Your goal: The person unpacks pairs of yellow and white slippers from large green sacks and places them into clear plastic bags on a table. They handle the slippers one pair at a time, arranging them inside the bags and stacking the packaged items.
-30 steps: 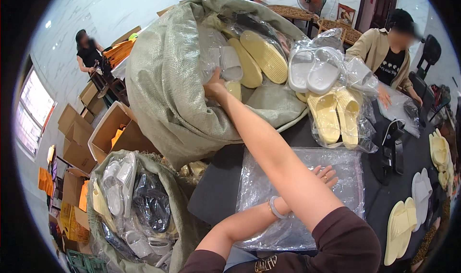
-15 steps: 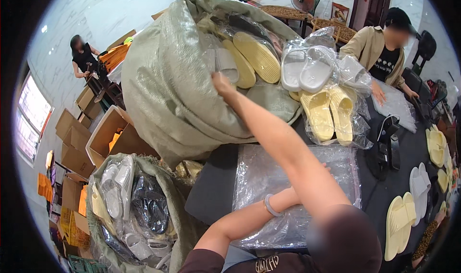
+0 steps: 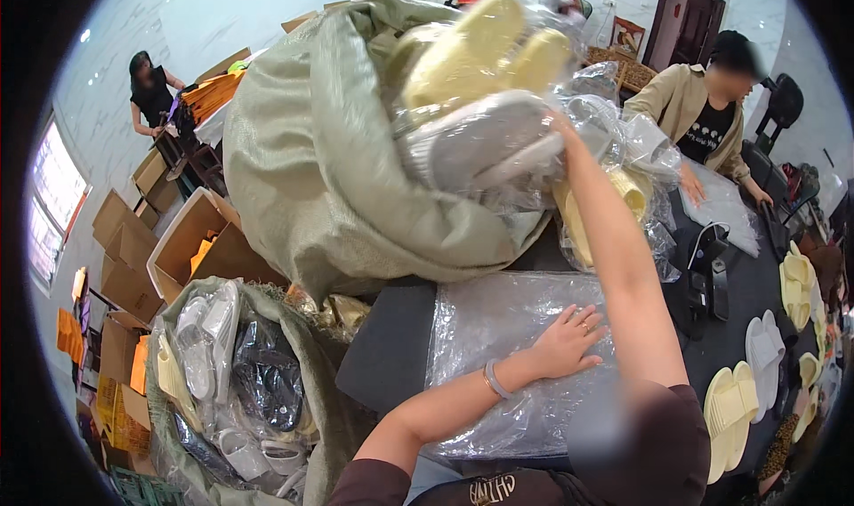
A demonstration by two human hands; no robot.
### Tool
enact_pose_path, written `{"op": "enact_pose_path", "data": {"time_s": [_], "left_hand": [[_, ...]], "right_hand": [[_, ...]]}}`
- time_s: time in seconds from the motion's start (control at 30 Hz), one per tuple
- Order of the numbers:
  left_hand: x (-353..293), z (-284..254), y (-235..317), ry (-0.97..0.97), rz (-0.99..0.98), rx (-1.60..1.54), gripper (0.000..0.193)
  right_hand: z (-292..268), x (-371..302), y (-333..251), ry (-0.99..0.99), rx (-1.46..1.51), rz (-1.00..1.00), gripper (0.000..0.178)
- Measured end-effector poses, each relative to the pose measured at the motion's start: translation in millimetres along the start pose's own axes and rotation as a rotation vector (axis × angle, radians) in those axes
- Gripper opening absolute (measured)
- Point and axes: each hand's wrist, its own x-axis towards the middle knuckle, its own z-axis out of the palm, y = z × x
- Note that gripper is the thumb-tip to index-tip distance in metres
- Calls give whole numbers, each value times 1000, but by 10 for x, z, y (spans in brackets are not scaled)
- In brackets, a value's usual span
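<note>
My left hand [image 3: 569, 341] lies flat, its fingers spread, on a stack of clear plastic bags [image 3: 480, 319] on the dark table. At the mouth of a big green woven sack [image 3: 302, 150], my right hand [image 3: 560, 130] grips clear-wrapped slippers. A grey pair [image 3: 485, 137] is nearest that hand. Pale yellow slippers [image 3: 471, 56] rise just above it, blurred by motion. Most of my right fingers are hidden behind the wrapping; whether both pairs are in the grip I cannot tell. More bagged yellow slippers [image 3: 576, 226] sit right of the sack, partly behind my right forearm.
A second sack [image 3: 334, 390] holding bagged slippers stands lower left, near cardboard boxes [image 3: 191, 248]. A black device [image 3: 707, 275] and loose slippers [image 3: 731, 408] are on the table's right side. One co-worker [image 3: 703, 123] handles plastic bags at right; another person [image 3: 153, 97] stands far left.
My right hand has moved from the sack's rim to the right, lifting wrapped grey slippers; yellow ones have risen too. My left hand, formerly partly behind the right arm, now shows fully.
</note>
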Motion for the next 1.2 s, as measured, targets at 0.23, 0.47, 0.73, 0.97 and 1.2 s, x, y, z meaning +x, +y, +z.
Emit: {"op": "enact_pose_path", "data": {"time_s": [0.23, 0.47, 0.73, 0.97, 1.2], "left_hand": [[-9, -86, 11, -60, -8, 27, 61], [-5, -60, 6, -41, 0, 26, 61], [48, -33, 38, -55, 21, 34, 62], [0, -12, -10, -120, -40, 19, 61], [-1, -23, -13, -201, -81, -44, 61]], "right_hand": [[-1070, 48, 590, 44, -224, 138, 32], [-1273, 484, 337, -87, -858, 133, 33], [-1446, 62, 114, 504, -157, -403, 49], [-467, -1988, -58, -298, -770, -1300, 34], [-619, -2175, -170, -698, -731, -697, 41]]}}
